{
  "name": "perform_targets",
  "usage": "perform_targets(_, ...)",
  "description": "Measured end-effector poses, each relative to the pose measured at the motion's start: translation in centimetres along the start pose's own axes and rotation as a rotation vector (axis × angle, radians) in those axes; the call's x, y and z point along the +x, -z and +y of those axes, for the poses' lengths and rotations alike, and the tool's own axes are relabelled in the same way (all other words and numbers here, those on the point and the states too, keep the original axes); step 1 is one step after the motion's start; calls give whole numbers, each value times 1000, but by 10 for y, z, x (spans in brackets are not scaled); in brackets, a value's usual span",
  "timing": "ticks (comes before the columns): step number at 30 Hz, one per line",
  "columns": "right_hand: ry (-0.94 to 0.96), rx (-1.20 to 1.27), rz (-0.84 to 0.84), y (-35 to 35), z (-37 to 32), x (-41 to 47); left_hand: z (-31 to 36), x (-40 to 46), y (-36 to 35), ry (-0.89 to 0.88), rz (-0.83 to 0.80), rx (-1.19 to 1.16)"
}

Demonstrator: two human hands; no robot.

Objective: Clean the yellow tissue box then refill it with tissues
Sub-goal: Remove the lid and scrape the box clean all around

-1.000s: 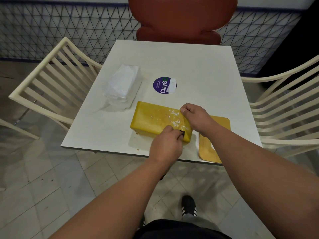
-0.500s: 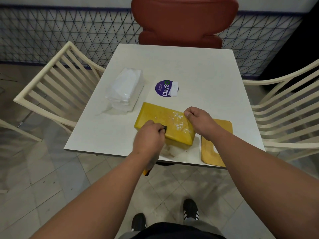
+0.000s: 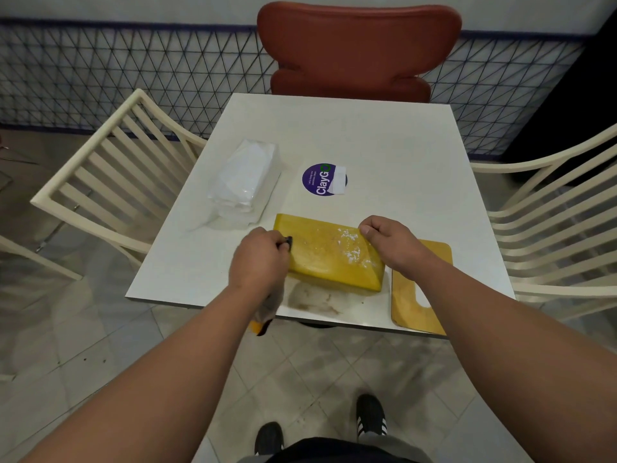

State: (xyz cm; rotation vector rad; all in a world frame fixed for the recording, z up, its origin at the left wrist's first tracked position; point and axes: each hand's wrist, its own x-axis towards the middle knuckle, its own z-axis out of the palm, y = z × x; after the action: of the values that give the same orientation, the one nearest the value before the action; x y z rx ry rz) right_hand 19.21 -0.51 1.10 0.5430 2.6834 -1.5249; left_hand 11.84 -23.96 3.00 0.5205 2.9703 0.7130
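Note:
The yellow tissue box (image 3: 329,253) lies flat near the table's front edge, with white specks on its right half. My left hand (image 3: 260,260) is closed on a small dark-tipped cleaning tool (image 3: 287,242) pressed against the box's left part; a cloth-like end hangs below the hand. My right hand (image 3: 389,243) grips the box's right end and holds it in place. The yellow lid (image 3: 405,305) with a cut-out slot rests to the right of the box. A clear-wrapped pack of white tissues (image 3: 245,182) lies to the upper left.
The white table (image 3: 384,145) bears a round purple sticker (image 3: 324,179) behind the box and a damp smear (image 3: 315,300) in front of it. Cream slatted chairs stand left (image 3: 110,168) and right (image 3: 551,222); a red chair (image 3: 357,51) is at the far side.
My left hand with the tool has slid leftward along the box, from its right front corner to its left part. The right hand has kept its hold on the right end.

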Motion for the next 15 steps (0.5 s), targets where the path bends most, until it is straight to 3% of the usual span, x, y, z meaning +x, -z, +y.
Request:
perform_targets(3,0,-14,7,0,-1,-1,1,3,1,11,11,11)
perform_targets(7,5,-21,13,0,-3,-2,29,-7,-12,-151,-106,3)
perform_targets(13,5,-17,19,-1,-1,-3,2,14,1,3,20,-5)
perform_targets(15,5,-14,24,-2,-2,-4,13,8,-3,-18,-10,-15)
